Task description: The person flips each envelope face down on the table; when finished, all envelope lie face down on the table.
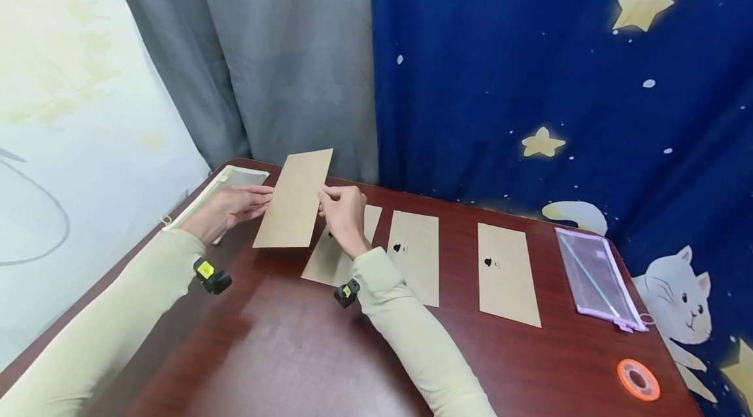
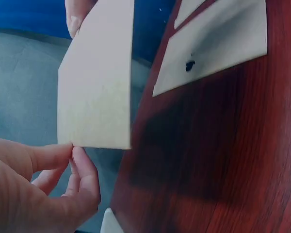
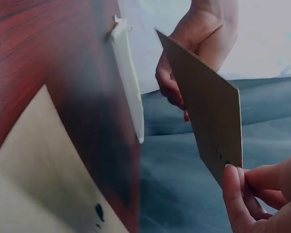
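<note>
Tan card (image 1: 294, 200) is pinched by both near-closed grips (image 1: 234, 205) (image 1: 345, 216).

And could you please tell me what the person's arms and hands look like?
The left hand and right hand are bare, with no gloves visible. The left sleeve and right sleeve are long, plain and pale yellowish-green. The left wrist camera and right wrist camera are small and black, each with a yellowish patch.

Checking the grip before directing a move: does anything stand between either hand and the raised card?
Nothing visible does: the left hand pinches one edge of the raised card, the right hand the opposite edge. The nearest flat card lies on the table, below.
</note>
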Demonstrator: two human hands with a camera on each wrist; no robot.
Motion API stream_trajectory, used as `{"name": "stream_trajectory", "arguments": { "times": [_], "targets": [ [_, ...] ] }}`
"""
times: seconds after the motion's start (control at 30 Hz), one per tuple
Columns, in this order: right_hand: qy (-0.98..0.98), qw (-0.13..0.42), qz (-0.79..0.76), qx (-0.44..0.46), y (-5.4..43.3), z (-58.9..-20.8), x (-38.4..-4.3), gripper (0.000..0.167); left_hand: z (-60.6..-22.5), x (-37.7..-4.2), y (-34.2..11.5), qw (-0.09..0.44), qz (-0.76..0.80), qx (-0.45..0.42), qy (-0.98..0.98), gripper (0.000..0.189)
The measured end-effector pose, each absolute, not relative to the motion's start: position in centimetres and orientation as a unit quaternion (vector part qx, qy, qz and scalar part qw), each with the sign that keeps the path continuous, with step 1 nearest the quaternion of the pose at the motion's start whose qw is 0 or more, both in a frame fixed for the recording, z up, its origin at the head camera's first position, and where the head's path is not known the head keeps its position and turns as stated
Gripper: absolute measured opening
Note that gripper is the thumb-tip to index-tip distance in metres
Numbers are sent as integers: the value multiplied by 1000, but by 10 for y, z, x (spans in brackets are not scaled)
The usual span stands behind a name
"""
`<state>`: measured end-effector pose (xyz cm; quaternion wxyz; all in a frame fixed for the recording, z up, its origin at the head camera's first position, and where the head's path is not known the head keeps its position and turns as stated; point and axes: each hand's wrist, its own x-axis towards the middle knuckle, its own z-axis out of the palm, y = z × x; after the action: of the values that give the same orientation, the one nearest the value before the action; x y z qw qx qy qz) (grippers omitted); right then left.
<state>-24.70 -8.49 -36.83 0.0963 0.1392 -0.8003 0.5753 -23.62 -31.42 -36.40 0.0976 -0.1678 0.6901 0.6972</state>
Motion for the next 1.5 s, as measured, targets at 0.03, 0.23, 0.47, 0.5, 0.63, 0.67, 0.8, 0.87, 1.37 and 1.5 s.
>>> {"name": "stream_trajectory", "arguments": {
  "times": [0.03,0.23,0.47,0.5,0.63,0.67,0.8,0.87,1.37,1.5],
  "targets": [
    [-797,89,582,133,-85,-372,-246,18,-365,-236,-314,94,681,-169,707,21],
    [-793,4,600,103,-97,-393,-235,20,-380,-224,-322,65,542,-161,822,40],
    [-832,-66,545,84,-114,-412,-223,11,-401,-213,-327,-37,359,-74,930,25],
    [-837,-63,536,87,-115,-413,-223,15,-403,-213,-327,-49,344,-70,935,24],
    [-866,-53,484,112,-118,-418,-228,58,-412,-218,-326,-74,319,-56,943,21],
    [-874,-53,469,117,-117,-419,-229,61,-414,-219,-326,-80,312,-54,945,20],
    [-893,-70,426,127,-116,-423,-233,58,-421,-224,-320,-90,279,-47,955,16],
    [-898,-79,413,127,-116,-423,-235,55,-424,-226,-317,-91,265,-53,959,15],
    [-912,-102,378,120,-94,-396,-239,50,-419,-232,-311,-113,244,-58,961,14],
    [-912,-105,375,127,-70,-385,-243,45,-415,-232,-308,-132,236,-50,962,15]
  ]
}}
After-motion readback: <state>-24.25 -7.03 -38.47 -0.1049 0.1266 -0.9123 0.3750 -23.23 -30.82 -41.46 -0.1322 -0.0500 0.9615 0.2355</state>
